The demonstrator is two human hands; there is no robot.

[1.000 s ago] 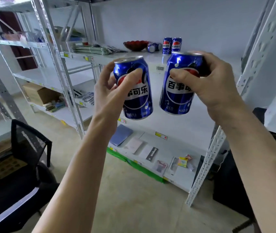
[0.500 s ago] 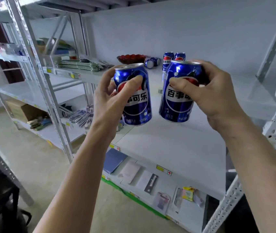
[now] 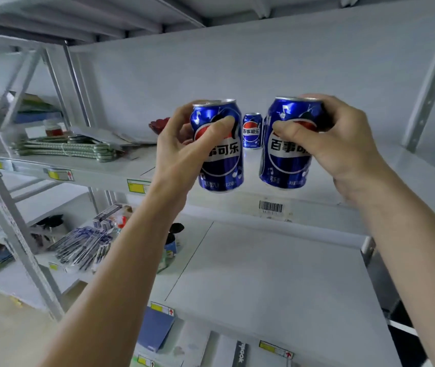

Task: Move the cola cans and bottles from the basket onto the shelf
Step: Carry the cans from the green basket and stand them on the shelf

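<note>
Overhead, white metal shelf (image 3: 317, 192), third can (image 3: 252, 131) standing; both hands (image 3: 181, 154) holding cans (image 3: 220, 152)

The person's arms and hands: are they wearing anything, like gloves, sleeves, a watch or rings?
Nothing shows. The left hand and right hand are bare, with no gloves. No rings can be seen on the visible fingers. Both forearms are uncovered all the way to the picture's lower edge, with no sleeve cuff, watch or wristband in sight.
</note>
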